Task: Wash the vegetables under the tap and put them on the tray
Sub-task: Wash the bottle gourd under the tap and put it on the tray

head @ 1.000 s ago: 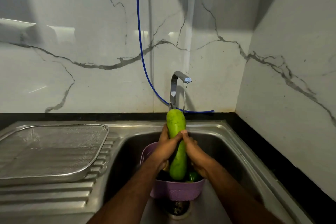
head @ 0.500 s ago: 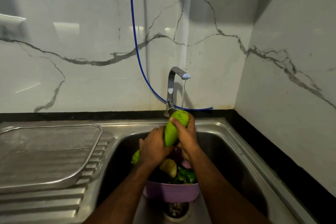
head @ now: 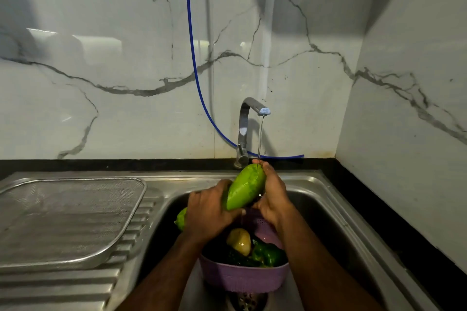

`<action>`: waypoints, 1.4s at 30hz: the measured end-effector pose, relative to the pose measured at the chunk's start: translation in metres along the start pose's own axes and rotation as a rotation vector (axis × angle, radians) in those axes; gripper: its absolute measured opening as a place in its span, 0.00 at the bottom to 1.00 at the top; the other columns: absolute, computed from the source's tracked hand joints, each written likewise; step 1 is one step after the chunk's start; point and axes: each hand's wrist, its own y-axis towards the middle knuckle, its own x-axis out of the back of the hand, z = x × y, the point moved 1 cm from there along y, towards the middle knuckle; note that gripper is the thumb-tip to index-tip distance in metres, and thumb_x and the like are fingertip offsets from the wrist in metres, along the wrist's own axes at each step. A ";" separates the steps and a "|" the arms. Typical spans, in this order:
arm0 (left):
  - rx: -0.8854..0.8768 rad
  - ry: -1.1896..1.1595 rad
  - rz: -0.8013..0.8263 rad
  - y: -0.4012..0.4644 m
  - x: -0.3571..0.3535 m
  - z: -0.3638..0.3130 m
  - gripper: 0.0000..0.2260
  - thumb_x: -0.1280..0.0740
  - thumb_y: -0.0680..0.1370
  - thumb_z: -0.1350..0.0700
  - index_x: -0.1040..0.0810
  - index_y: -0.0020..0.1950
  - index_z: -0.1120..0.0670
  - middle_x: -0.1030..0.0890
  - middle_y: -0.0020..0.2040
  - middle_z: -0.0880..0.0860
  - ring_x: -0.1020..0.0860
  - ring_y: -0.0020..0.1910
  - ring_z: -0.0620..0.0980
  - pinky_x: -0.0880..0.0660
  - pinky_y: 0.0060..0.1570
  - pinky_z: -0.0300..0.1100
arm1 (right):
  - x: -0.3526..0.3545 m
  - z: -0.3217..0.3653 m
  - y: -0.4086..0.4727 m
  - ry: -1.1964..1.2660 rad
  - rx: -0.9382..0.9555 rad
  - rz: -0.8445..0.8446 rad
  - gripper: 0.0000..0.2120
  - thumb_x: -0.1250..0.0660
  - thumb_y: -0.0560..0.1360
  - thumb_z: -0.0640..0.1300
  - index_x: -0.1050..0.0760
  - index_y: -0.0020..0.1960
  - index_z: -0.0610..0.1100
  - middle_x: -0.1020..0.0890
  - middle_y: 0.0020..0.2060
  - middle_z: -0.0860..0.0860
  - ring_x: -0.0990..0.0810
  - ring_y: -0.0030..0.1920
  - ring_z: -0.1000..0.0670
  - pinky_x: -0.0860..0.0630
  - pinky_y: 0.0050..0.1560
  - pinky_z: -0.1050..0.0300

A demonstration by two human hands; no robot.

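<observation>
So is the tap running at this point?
On. A thin stream falls from the tap spout onto the upper end of the bottle gourd, held in the left hand and right hand.

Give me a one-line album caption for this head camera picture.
Both hands, left hand and right hand, hold a long green gourd under the running tap, above a purple colander.
</observation>
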 end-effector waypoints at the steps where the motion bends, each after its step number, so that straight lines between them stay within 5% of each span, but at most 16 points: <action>1: 0.019 -0.049 0.004 0.000 0.001 0.000 0.30 0.30 0.67 0.32 0.28 0.66 0.42 0.17 0.56 0.46 0.21 0.58 0.52 0.30 0.55 0.46 | 0.000 -0.001 -0.002 0.032 -0.038 0.031 0.19 0.34 0.80 0.60 0.20 0.64 0.49 0.16 0.58 0.38 0.16 0.57 0.36 0.17 0.52 0.35; 5: 0.101 -0.214 0.037 0.003 -0.003 0.001 0.27 0.29 0.66 0.32 0.24 0.60 0.43 0.17 0.53 0.46 0.19 0.54 0.50 0.23 0.53 0.46 | 0.002 -0.009 -0.009 0.123 -0.102 0.139 0.26 0.30 0.78 0.58 0.25 0.71 0.46 0.18 0.61 0.36 0.16 0.56 0.37 0.16 0.43 0.41; 11: 0.105 -0.459 0.088 0.008 -0.011 0.008 0.28 0.30 0.65 0.30 0.20 0.58 0.46 0.16 0.49 0.44 0.18 0.49 0.44 0.20 0.51 0.51 | -0.003 -0.008 -0.009 0.036 0.034 0.136 0.21 0.31 0.79 0.57 0.25 0.69 0.51 0.19 0.62 0.40 0.18 0.61 0.37 0.17 0.54 0.37; 17: 0.138 -0.269 0.262 0.007 -0.010 0.024 0.46 0.31 0.51 0.19 0.25 0.64 0.38 0.18 0.57 0.46 0.20 0.56 0.47 0.22 0.57 0.48 | -0.003 -0.001 -0.009 0.089 0.196 -0.014 0.20 0.36 0.81 0.58 0.27 0.70 0.53 0.17 0.60 0.45 0.16 0.56 0.43 0.16 0.38 0.50; 21: 0.192 -0.294 0.257 0.008 -0.019 0.032 0.46 0.30 0.46 0.19 0.21 0.60 0.38 0.16 0.52 0.45 0.18 0.51 0.44 0.20 0.52 0.47 | 0.000 0.001 -0.007 0.126 0.190 -0.030 0.21 0.36 0.81 0.58 0.28 0.72 0.53 0.18 0.63 0.44 0.17 0.58 0.44 0.17 0.35 0.54; 24: 0.220 -0.488 0.271 0.008 -0.020 0.020 0.35 0.23 0.52 0.27 0.16 0.51 0.46 0.14 0.45 0.48 0.16 0.44 0.45 0.18 0.46 0.49 | 0.001 0.000 -0.007 0.097 0.210 0.004 0.27 0.29 0.78 0.53 0.32 0.75 0.54 0.18 0.63 0.45 0.16 0.58 0.44 0.15 0.42 0.50; 26: 0.264 -0.645 0.308 0.007 -0.016 0.011 0.29 0.20 0.53 0.36 0.15 0.47 0.53 0.14 0.41 0.52 0.15 0.41 0.49 0.17 0.43 0.50 | 0.004 -0.005 -0.008 0.113 0.214 0.040 0.40 0.22 0.71 0.45 0.37 0.77 0.57 0.19 0.64 0.45 0.17 0.60 0.42 0.16 0.51 0.43; 30: 0.403 -1.005 0.434 -0.001 -0.005 0.001 0.27 0.18 0.58 0.48 0.17 0.49 0.64 0.15 0.40 0.63 0.18 0.33 0.57 0.21 0.32 0.48 | -0.002 -0.020 -0.012 0.156 0.203 0.123 0.60 0.20 0.58 0.32 0.44 0.77 0.67 0.22 0.66 0.45 0.21 0.64 0.34 0.23 0.61 0.29; 33: 0.431 -1.077 0.501 -0.007 0.001 -0.005 0.21 0.21 0.64 0.54 0.18 0.50 0.65 0.18 0.37 0.62 0.20 0.29 0.56 0.22 0.25 0.45 | -0.006 -0.019 -0.010 0.221 0.147 0.104 0.59 0.16 0.53 0.35 0.37 0.78 0.56 0.20 0.65 0.40 0.17 0.58 0.36 0.19 0.57 0.32; 35: 0.336 -0.924 0.398 -0.005 -0.003 0.000 0.17 0.19 0.63 0.55 0.16 0.49 0.56 0.15 0.40 0.55 0.17 0.36 0.53 0.17 0.38 0.51 | -0.009 -0.013 -0.014 0.244 0.056 0.133 0.51 0.14 0.54 0.41 0.29 0.74 0.46 0.17 0.61 0.38 0.14 0.51 0.38 0.17 0.49 0.37; 37: 0.216 -0.587 0.242 -0.003 -0.006 0.007 0.21 0.19 0.60 0.45 0.17 0.51 0.46 0.14 0.43 0.48 0.16 0.42 0.46 0.18 0.48 0.50 | -0.008 -0.006 -0.013 0.168 0.091 0.044 0.41 0.14 0.58 0.46 0.24 0.69 0.42 0.15 0.56 0.37 0.14 0.50 0.38 0.16 0.47 0.39; 39: 0.108 -0.182 0.127 -0.003 -0.001 0.010 0.28 0.24 0.59 0.36 0.22 0.57 0.41 0.16 0.47 0.45 0.18 0.46 0.47 0.20 0.48 0.47 | -0.005 0.000 -0.010 0.072 0.164 -0.128 0.36 0.15 0.61 0.51 0.23 0.65 0.44 0.15 0.53 0.40 0.14 0.51 0.38 0.15 0.46 0.40; 42: -0.089 0.276 0.040 -0.002 0.003 0.007 0.27 0.29 0.67 0.38 0.27 0.64 0.43 0.20 0.55 0.47 0.22 0.54 0.52 0.26 0.52 0.47 | 0.002 0.003 -0.007 -0.124 0.206 -0.300 0.37 0.15 0.59 0.57 0.25 0.63 0.50 0.17 0.54 0.44 0.16 0.51 0.40 0.16 0.47 0.35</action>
